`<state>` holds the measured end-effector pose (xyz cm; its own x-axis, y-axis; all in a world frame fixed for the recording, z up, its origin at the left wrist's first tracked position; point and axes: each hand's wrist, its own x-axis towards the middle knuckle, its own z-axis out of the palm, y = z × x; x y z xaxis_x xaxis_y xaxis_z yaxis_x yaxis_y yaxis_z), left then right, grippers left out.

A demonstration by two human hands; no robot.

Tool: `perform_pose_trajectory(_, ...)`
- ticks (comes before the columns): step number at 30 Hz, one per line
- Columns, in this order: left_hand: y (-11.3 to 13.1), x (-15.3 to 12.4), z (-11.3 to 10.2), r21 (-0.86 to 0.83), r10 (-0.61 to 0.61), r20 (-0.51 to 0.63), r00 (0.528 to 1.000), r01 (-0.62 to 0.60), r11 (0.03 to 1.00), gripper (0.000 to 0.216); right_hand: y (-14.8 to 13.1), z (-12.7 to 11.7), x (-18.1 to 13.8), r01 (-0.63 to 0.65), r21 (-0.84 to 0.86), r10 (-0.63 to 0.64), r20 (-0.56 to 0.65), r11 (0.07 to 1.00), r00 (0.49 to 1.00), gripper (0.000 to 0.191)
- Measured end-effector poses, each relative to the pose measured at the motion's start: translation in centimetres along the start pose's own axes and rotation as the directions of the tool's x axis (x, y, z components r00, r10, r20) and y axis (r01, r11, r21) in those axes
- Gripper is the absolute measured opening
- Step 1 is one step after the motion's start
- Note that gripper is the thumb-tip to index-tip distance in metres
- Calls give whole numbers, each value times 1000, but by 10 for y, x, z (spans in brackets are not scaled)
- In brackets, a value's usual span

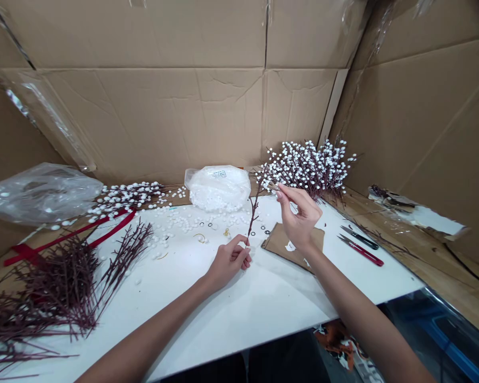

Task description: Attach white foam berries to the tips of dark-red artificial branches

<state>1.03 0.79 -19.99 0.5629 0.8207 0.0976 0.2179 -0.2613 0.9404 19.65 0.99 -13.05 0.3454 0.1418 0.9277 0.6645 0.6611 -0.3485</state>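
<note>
My left hand [228, 260] pinches the lower end of a dark brown branching twig [254, 208], which stands nearly upright above the white table. My right hand [301, 215] is raised to the right of the twig's upper part, thumb and forefinger pressed together. Whatever is between those fingertips is too small to make out. Behind the twig sits a clear plastic bag [219, 187] full of white foam balls. At the back right lies a large bunch of twigs tipped with white balls [309, 165]. Beneath my right hand is a piece of brown cardboard [277, 242].
Bare brown twigs [64, 279] are heaped at the left beside a red ribbon [114, 226]. White-tipped twigs [127, 197] and a plastic bag [43, 191] lie behind them. Black-handled snips [361, 238] and red-handled snips [363, 251] rest at the right. Cardboard walls [151, 117] enclose the table.
</note>
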Motion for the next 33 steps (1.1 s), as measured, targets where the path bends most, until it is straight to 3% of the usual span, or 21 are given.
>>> perform_pose_trajectory(7, -1, 1, 0, 4, 5, 0, 1000, -5, 1000, 20, 0, -1, 1, -55, 37, 55, -9, 998, 998, 18)
perform_pose_trajectory(17, -5, 0, -2, 3, 11, 13, 1000, -11, 1000, 20, 13, 4, 2, -328, 184, 346, -78, 927, 935, 18)
perform_pose_trajectory(33, -6, 2, -1, -5, 9, 9, 1000, -9, 1000, 21, 9, 2, 0, -357, 133, 360, -2, 925, 933, 21)
